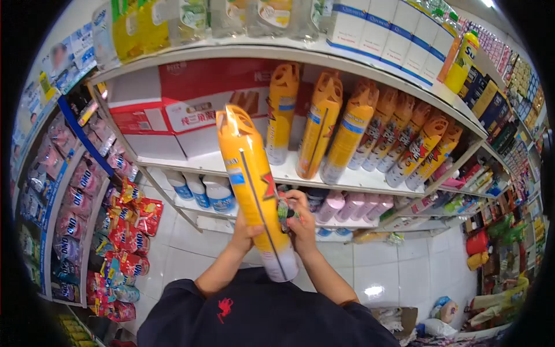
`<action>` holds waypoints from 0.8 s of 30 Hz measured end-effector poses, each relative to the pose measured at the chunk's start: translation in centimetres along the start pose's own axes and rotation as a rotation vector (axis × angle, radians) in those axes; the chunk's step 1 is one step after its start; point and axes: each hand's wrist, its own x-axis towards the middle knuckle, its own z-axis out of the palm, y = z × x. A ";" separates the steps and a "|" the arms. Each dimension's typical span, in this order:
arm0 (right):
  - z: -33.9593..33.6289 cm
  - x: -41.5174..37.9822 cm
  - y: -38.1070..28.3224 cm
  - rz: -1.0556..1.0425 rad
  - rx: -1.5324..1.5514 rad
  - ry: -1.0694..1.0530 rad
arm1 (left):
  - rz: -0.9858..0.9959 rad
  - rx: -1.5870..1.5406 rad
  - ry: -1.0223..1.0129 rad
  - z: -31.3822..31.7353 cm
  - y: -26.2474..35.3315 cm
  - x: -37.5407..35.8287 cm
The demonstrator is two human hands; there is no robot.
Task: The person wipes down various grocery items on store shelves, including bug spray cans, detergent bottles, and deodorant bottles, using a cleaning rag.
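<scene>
A tall yellow-orange spray can (250,185) with an orange cap leans slightly to the left in front of my chest. My left hand (245,232) is wrapped round its lower half from the left. On the can's other side, my right hand (302,224) is closed on a small crumpled patterned cloth (284,209), dark with green and red. The cloth is against or very close to the can's side; the exact contact is hidden. More spray cans (351,133) of similar colours stand upright on the shelf ahead.
A red and white carton (193,110) fills the shelf's left part. Bottles (272,17) and white boxes (390,34) stand above. Pink bottles (355,206) and white-blue containers (219,194) sit below. Detergent bags (124,231) crowd the left rack. A cardboard box (404,318) lies at lower right.
</scene>
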 end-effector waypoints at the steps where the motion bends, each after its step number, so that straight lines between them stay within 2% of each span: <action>1: 0.3 0.4 -1.2 -0.066 -0.066 0.023 | 0.018 0.025 -0.001 -0.3 -0.1 0.3; 3: 0.3 0.2 -1.3 -0.165 -0.370 -0.033 | 0.169 0.036 0.059 -0.9 0.0 1.1; 5: 1.3 -0.6 -1.5 -0.256 -0.387 -0.029 | 0.186 0.067 0.015 -2.4 0.5 1.8; 7: 1.9 -1.2 -1.6 -0.378 -0.734 -0.120 | 0.161 0.073 0.127 -2.7 0.8 2.2; 8: 2.0 -0.9 -1.4 -0.460 -0.808 -0.130 | 0.124 0.014 0.084 -3.7 -0.8 2.1; 9: 1.9 -0.4 -1.4 -0.455 -0.809 -0.125 | 0.117 0.014 0.083 -3.7 -1.2 1.8; 11: 1.6 1.5 -1.5 -0.522 -0.864 0.058 | -0.230 -0.097 0.046 -3.2 -1.9 1.1; 12: 0.9 2.9 -1.5 -0.475 -0.770 0.131 | -0.155 -0.018 0.031 -2.3 -2.4 1.0; 13: 0.0 3.9 -1.5 -0.422 -0.671 0.205 | -0.164 -0.001 0.039 -1.8 -2.6 0.8; 15: -0.8 4.2 -2.3 -0.373 -0.479 0.303 | -0.064 0.205 -0.135 -1.1 -2.4 0.1; 17: -0.4 2.4 -2.2 -0.410 -0.545 0.316 | -0.090 0.185 -0.147 -1.1 -2.0 0.4; 19: 0.1 -0.2 -0.5 -0.446 -0.721 0.196 | -0.005 0.254 -0.040 -2.0 -2.3 1.5; 20: 0.6 -1.5 0.6 -0.427 -0.757 0.212 | -0.016 0.165 -0.038 -2.4 -2.2 2.2; 23: -0.1 -1.1 1.8 -0.428 -0.698 0.236 | -0.035 0.206 -0.086 -2.7 -2.5 3.0; 24: -0.8 0.3 1.1 -0.462 -0.634 0.269 | -0.055 0.311 -0.073 -2.0 -2.3 2.7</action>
